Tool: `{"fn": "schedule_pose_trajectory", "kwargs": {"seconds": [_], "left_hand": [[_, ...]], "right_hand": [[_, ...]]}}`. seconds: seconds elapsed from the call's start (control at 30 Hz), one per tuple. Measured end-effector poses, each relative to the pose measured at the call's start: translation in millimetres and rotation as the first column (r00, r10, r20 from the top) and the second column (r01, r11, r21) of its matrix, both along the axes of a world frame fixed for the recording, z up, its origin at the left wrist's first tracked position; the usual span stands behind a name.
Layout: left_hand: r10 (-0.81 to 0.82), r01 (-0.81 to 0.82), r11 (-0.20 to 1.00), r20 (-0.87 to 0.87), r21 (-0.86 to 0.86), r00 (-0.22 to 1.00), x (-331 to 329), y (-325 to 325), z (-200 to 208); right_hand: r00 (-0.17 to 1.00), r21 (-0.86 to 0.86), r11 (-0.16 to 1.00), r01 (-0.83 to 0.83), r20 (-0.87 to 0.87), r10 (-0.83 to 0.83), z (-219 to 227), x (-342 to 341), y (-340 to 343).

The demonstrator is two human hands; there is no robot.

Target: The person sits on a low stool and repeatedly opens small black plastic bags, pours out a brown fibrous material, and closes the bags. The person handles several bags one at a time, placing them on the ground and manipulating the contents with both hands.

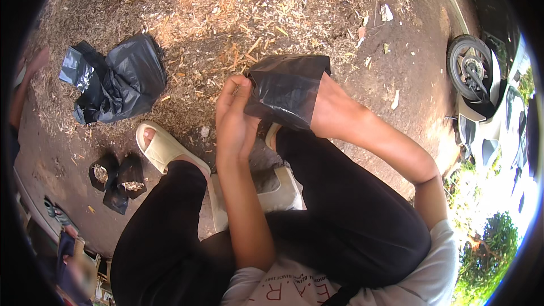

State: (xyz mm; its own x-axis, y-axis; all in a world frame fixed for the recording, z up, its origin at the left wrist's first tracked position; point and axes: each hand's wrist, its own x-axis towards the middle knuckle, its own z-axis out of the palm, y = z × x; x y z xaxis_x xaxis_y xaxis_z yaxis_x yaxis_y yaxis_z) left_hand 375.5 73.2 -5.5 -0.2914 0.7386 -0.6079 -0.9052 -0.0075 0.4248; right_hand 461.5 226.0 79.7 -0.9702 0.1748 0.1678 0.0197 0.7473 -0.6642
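Observation:
Above my knees is a small black plastic bag, its open mouth facing right. My right hand reaches into that mouth up to about the wrist, so its fingers are hidden by the plastic. With thumb and fingertips, my left hand pinches the bag's closed left end. On the ground to the left lies a crumpled pile of black plastic. Nearer my left foot, several small black bags stand or lie together; two have round open mouths with pale bits inside.
I sit with knees apart over a low beige stool. A beige slipper is on my left foot. Wood shavings cover the soil ahead. A parked motorbike stands at right. Other people's limbs show at the left rim.

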Motion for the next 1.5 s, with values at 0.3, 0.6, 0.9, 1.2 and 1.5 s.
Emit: {"fn": "schedule_pose_trajectory", "kwargs": {"seconds": [0.3, 0.6, 0.9, 1.2, 1.5], "left_hand": [[0.114, -0.128, 0.989, 0.167, 0.074, 0.979, -4, 1, 10], [0.186, -0.186, 0.982, 0.196, -0.018, 0.963, -7, -4, 1], [0.131, -0.13, 0.991, 0.082, -0.012, 0.988, -5, -10, -17], [0.193, -0.2, 0.964, -0.059, -0.176, 0.979, -1, -11, -27], [0.179, -0.311, 0.922, -0.46, -0.23, 0.87, -18, -4, 12]], "right_hand": [[0.996, 0.048, 0.998, -0.033, 0.089, 0.029, -5, -5, -16], [0.952, 0.216, 0.967, -0.136, 0.298, 0.067, -6, 0, -25], [0.897, 0.33, 0.898, -0.29, 0.422, 0.134, 18, -11, -22], [0.92, 0.346, 0.906, -0.242, 0.38, 0.101, 24, -12, -23], [0.917, 0.408, 0.892, -0.196, 0.399, 0.019, 20, -13, -4]]}}
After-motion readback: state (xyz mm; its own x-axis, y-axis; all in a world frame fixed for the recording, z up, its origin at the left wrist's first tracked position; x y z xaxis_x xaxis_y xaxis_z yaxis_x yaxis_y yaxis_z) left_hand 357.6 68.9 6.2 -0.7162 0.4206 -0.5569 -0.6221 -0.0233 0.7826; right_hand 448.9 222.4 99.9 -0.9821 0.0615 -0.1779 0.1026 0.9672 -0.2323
